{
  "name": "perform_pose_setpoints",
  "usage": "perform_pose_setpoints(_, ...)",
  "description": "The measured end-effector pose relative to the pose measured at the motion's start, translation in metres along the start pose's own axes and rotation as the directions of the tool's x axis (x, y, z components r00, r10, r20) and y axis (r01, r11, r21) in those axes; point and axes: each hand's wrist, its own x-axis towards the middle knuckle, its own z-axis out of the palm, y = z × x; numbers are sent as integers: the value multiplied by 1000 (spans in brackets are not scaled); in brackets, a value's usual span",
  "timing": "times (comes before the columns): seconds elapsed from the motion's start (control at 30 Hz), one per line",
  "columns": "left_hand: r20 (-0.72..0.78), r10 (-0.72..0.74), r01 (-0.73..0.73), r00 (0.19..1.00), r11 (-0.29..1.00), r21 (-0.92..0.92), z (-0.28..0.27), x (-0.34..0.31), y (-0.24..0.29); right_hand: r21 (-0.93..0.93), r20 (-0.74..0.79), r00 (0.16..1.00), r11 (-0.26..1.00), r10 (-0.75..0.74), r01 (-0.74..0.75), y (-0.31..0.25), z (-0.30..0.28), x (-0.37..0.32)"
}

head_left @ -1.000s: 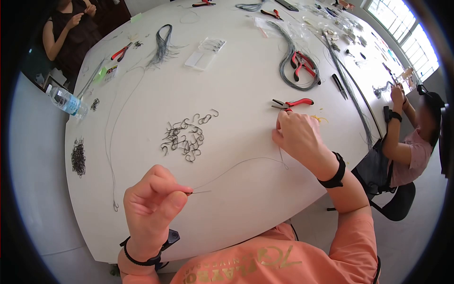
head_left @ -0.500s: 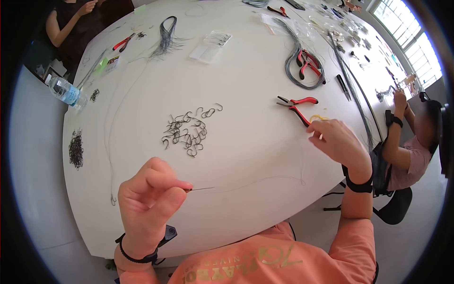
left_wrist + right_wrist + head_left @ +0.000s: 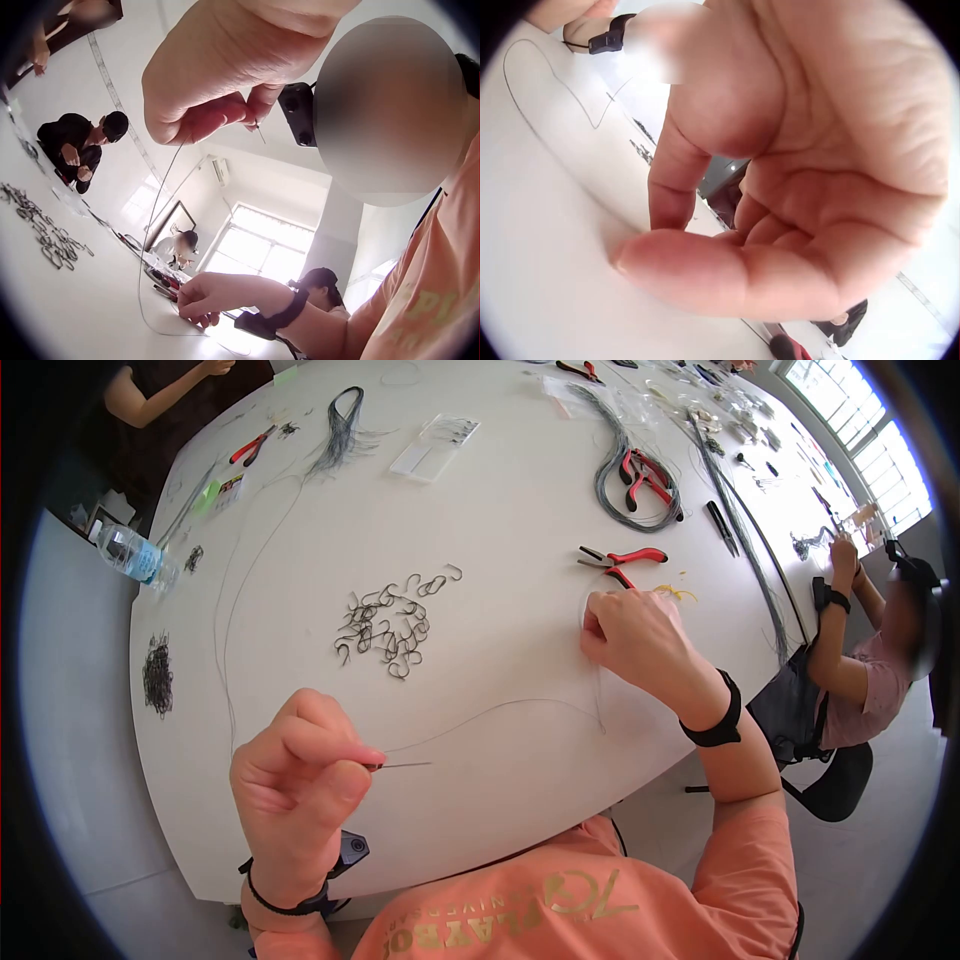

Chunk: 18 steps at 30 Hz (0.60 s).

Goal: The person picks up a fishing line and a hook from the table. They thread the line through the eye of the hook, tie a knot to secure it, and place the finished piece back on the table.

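Note:
In the head view my left hand pinches a thin, straight, dark piece between thumb and forefinger, its end sticking out to the right. A fine grey line curves from these fingertips across the table, bends, and rises to my right hand. The right wrist view shows that hand's thumb and forefinger tip meeting on the line. Just beyond the right hand lie opened red-handled pliers. A loose pile of dark hooks sits between and beyond the hands.
A white table carries a bundle of grey line, a clear case, coiled line with red pliers, a black pen-like tool, a bottle and a dark heap. Another person sits at the right.
Half a second ago my right hand was lower and farther right, off the pliers' handle; it has come back up and left, fingers together. My left hand keeps its pinch, slightly farther left in view.

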Motion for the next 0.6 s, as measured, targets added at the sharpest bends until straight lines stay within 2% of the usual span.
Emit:
perform_pose_setpoints(0.03,-8,18,-18,1000,1000,9,-1,0,1,-37,74,997,999,-13,16,-1,-1,-1)
perform_pose_setpoints(0.07,-11,17,-17,1000,1000,11,-1,1,2,-36,76,997,999,-16,19,-1,-5,-5)
perform_pose_setpoints(0.13,-63,88,-90,994,995,-32,-3,3,4,309,-4,1000,951,-15,16,5,-22,-16)
perform_pose_setpoints(0.17,-73,84,-86,994,996,-31,-5,4,6,425,19,1000,905,10,-17,14,-29,-20)
perform_pose_setpoints(0.2,-84,80,-85,993,995,-57,-8,4,9,653,30,998,755,59,-64,22,-33,-26)
perform_pose_setpoints(0.23,-96,78,-86,992,993,-83,-10,4,10,831,55,993,547,103,-103,29,-36,-34)
perform_pose_setpoints(0.27,-109,76,-85,991,993,-78,-12,5,10,904,7,991,424,133,-63,38,-39,-41)
perform_pose_setpoints(0.3,-67,44,-54,997,986,-155,-14,6,10,957,-35,985,291,167,-16,50,-40,-50)
perform_pose_setpoints(0.33,-23,17,-22,1000,973,-228,-16,7,10,999,-35,985,-23,171,39,71,-36,-59)
perform_pose_setpoints(0.37,-40,16,-25,999,976,-219,-17,8,10,938,-27,984,-336,176,86,94,-29,-69)
perform_pose_setpoints(0.43,8,-144,136,990,907,-398,-20,11,8,599,-79,987,-786,137,156,126,-18,-86)
perform_pose_setpoints(0.53,27,-179,173,983,883,-435,-20,13,4,490,-102,977,-845,187,213,141,-12,-96)
perform_pose_setpoints(0.6,40,-195,193,980,880,-435,-18,14,3,491,-107,979,-848,171,202,139,-8,-94)
